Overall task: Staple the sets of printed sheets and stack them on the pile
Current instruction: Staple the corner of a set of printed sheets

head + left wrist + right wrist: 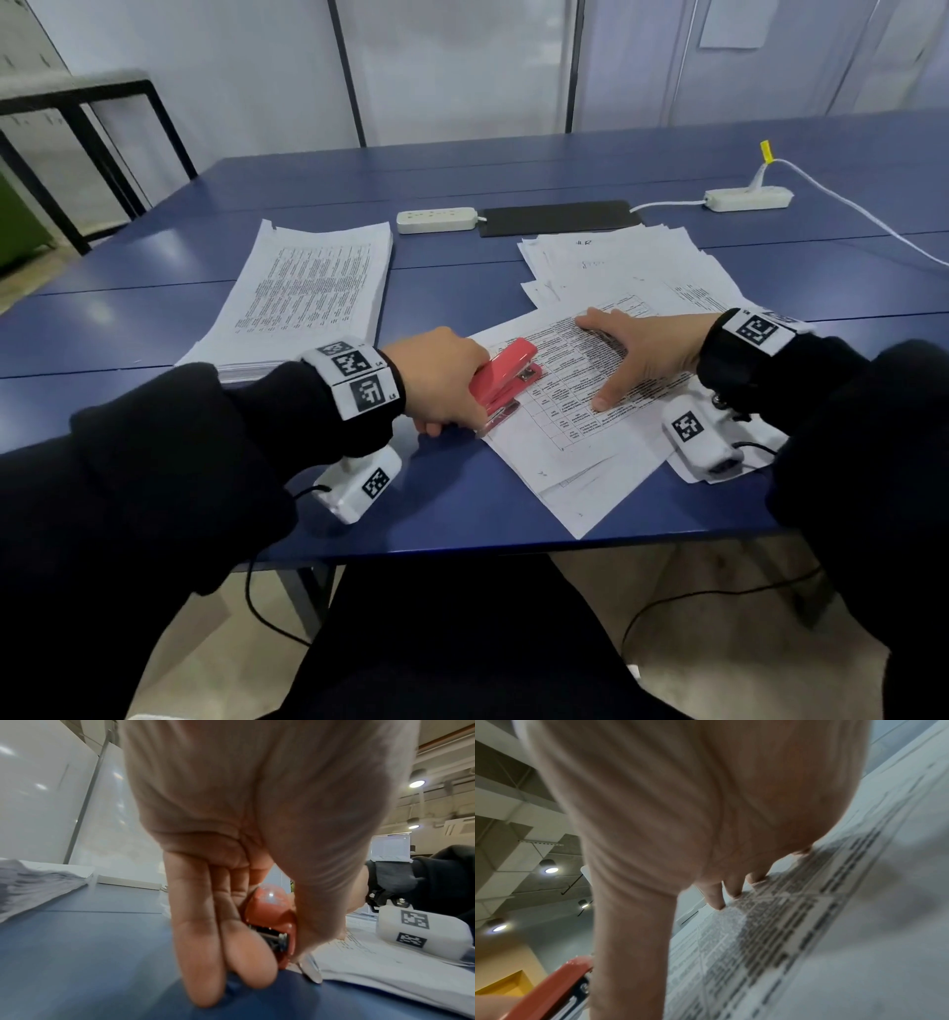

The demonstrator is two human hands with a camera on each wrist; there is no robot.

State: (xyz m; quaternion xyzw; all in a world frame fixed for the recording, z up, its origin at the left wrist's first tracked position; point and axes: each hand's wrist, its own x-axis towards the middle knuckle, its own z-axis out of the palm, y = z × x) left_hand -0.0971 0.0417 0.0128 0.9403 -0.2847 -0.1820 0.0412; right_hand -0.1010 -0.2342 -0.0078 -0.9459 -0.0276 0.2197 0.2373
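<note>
My left hand [444, 383] grips a red stapler [506, 380] whose mouth sits over the left corner of a printed set of sheets [570, 406] with a table on it. In the left wrist view the fingers [205, 933] and thumb curl round the stapler [270, 914], its back end on the blue table. My right hand [631, 354] lies flat on the set, fingers spread, holding it down. The right wrist view shows its fingertips [718, 900] pressing on the printed sheet [795, 933], with the stapler [559, 990] at lower left. A tall neat pile of sheets [308, 293] lies at the left.
Loose sheets [616, 262] are spread at the right behind and under the set. Two white power strips [436, 220] [748, 198], a black flat pad [560, 217] and a white cable [873, 221] lie further back on the blue table [462, 288]. The table's near edge is just below my wrists.
</note>
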